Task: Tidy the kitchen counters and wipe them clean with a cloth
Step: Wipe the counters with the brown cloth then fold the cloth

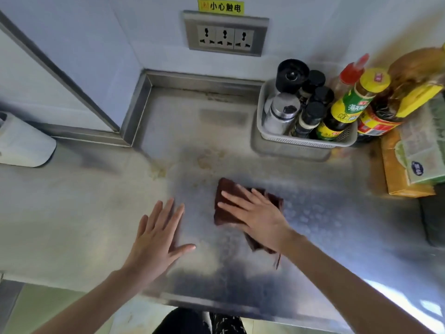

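Observation:
A folded dark brown cloth (227,189) lies flat on the steel counter (313,208) near its middle. My right hand (255,213) presses down on the cloth with straight, spread fingers and covers most of it. My left hand (156,235) lies flat on the bare counter just left of the cloth, fingers spread and holding nothing. Yellowish stains (207,160) mark the steel beyond the cloth.
A grey basket (301,141) of spice jars and sauce bottles stands at the back right, with a large oil bottle (397,100) and boxes (409,165) beside it. A wall socket (225,37) sits above the counter's back rim. A white object (24,143) lies far left.

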The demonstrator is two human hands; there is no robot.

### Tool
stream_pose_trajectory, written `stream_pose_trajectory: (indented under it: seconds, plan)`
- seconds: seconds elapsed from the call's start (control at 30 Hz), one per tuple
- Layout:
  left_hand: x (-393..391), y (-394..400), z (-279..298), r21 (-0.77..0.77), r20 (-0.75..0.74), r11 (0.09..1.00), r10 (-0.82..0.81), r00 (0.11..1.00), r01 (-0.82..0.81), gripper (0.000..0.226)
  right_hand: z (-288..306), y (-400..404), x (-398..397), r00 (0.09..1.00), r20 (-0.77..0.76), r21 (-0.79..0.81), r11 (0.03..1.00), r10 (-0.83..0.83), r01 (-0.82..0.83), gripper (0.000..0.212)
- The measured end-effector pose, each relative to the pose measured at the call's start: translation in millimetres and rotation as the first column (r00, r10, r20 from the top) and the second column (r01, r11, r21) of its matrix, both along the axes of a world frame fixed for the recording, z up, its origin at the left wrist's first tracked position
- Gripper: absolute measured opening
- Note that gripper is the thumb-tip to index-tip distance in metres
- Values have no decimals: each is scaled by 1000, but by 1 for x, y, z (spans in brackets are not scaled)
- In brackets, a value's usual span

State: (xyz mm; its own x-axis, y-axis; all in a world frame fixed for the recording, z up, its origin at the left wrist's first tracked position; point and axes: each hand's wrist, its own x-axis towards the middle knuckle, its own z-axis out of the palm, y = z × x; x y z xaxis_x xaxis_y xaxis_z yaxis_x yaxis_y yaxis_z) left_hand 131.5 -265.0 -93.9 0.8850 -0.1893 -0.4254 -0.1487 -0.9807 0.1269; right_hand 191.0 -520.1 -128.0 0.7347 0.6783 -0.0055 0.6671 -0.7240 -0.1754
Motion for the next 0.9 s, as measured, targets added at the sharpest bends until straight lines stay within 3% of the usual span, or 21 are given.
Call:
stream_pose_trajectory:
  seconds: [0.03, 0.1, 0.17, 0.23, 0.3, 0.37, 0.4, 0.47, 0.53, 0.6, 0.63, 0.7, 0.77, 0.8, 0.83, 0.9]
  plan:
    - [0, 1, -1, 8, 8, 1000, -2, 1000, 2, 90, 2, -8, 25, 996, 18, 14, 996, -83, 83, 50]
    - [1, 2, -1, 14, 9, 1000, -5, 1000, 5, 91, 8, -20, 69, 948, -89, 37, 950, -305, 310, 54]
    - [3, 1, 2, -22, 10, 1000, 1, 1000, 0, 90, 9, -11, 75, 895, -149, 78, 897, -421, 435, 51]
    - [7, 6, 8, -80, 40, 996, 32, 999, -28, 89, 1, 11, 45, 930, -50, 132, 920, -365, 369, 46]
    - [16, 17, 14, -89, 75, 990, 120, 990, -113, 93, -6, 27, 6, 997, 55, 105, 993, -50, 44, 50]
    - [29, 34, 15, -89, 102, 970, 233, 967, -224, 102, -6, 27, 7, 984, 48, 44, 984, 169, -171, 55]
    - [35, 43, 14, -94, 100, 955, 291, 952, -282, 108, -6, 26, 25, 984, 56, 25, 985, 168, -170, 54]
    - [48, 60, 11, -97, 72, 925, 374, 925, -367, 120, 0, 33, 70, 994, 101, 91, 996, -34, 25, 45]
    - [57, 68, 8, -101, 32, 915, 396, 918, -391, 127, 7, 46, 110, 941, -22, 168, 926, -339, 337, 44]
    - [64, 68, 7, -111, -24, 916, 385, 923, -385, 125, 6, 71, 117, 870, -125, 151, 858, -476, 491, 43]
    - [65, 67, 8, -108, -49, 921, 372, 927, -375, 121, 4, 83, 109, 884, -75, 155, 870, -461, 467, 45]
    - [66, 67, 7, -93, -73, 929, 351, 933, -357, 118, -3, 94, 80, 982, 52, 112, 978, -184, 177, 56]
    - [66, 69, 5, -76, -69, 938, 334, 940, -338, 123, -8, 88, 68, 993, 58, 13, 994, 106, -107, 56]
    - [66, 69, 4, -64, -61, 943, 323, 945, -326, 126, -7, 83, 80, 986, 51, -4, 987, 161, -161, 49]
    - [66, 70, 3, -52, -53, 946, 317, 947, -319, 129, -6, 80, 99, 990, 60, 0, 992, 130, -130, 44]
    - [65, 70, 1, -37, -40, 946, 319, 947, -321, 133, 3, 80, 145, 990, 45, 72, 989, -135, 131, 44]
